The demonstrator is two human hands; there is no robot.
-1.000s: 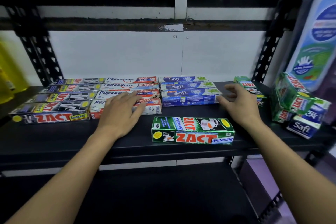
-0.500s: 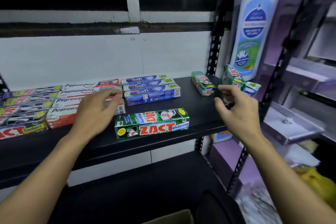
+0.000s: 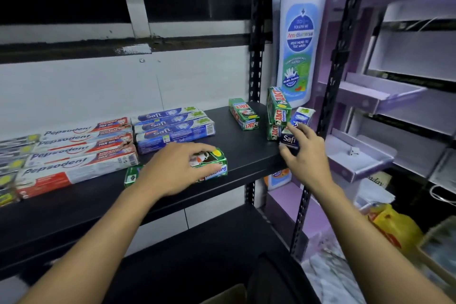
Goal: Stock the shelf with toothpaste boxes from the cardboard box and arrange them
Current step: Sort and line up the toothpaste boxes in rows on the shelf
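On the black shelf (image 3: 246, 155), my left hand (image 3: 172, 170) lies over a green ZACT whitening box (image 3: 217, 165) near the front edge, fingers on top and thumb against its front face. My right hand (image 3: 308, 155) pinches a dark blue Safi box (image 3: 287, 140) in the leaning pile at the shelf's right end. That pile also holds upright green ZACT boxes (image 3: 278, 108) and a second Safi box (image 3: 302, 116). Pepsodent boxes (image 3: 79, 155) and Safi boxes (image 3: 172, 128) lie in neat rows. One more ZACT box (image 3: 243, 113) lies at the back.
A tall white anti-bacterial wash bottle (image 3: 299, 44) stands behind the pile, beside the black upright post (image 3: 333, 81). Purple display trays (image 3: 365, 155) fill the right. A yellow bag (image 3: 392, 227) lies low right. A cardboard box corner (image 3: 227, 296) shows at the bottom.
The view has swung right. My left hand left the Pepsodent row and came down on the green ZACT box. My right hand moved to the pile and took the Safi box.
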